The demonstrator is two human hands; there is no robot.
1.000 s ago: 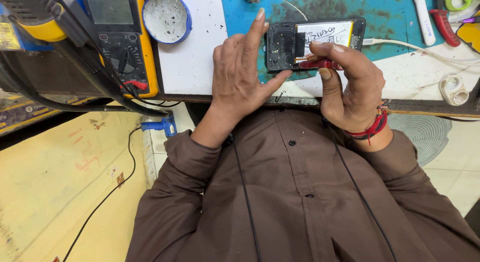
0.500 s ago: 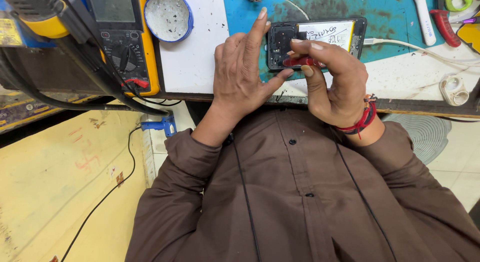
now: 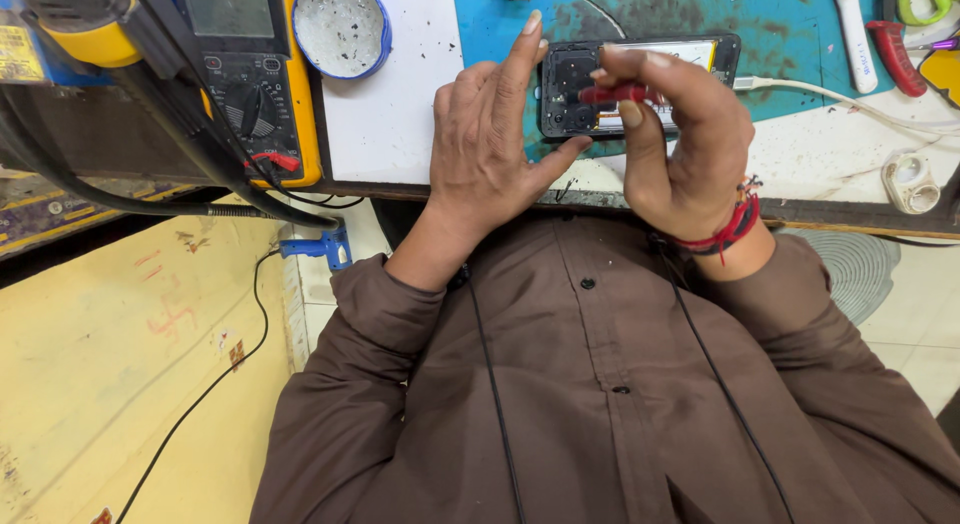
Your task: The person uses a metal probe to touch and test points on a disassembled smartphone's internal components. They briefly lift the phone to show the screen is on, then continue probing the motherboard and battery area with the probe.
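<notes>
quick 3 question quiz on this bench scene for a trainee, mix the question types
1. True or false: the right hand pinches a red-handled tool over the opened phone.
2. Which hand steadies the phone's end? A left hand B right hand
3. Fill in: the phone lies on a ____ mat.

Key: 1 true; 2 A; 3 blue

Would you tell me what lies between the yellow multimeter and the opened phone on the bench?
In the head view, a round blue-rimmed dish and the left hand lie between multimeter and phone.
</notes>
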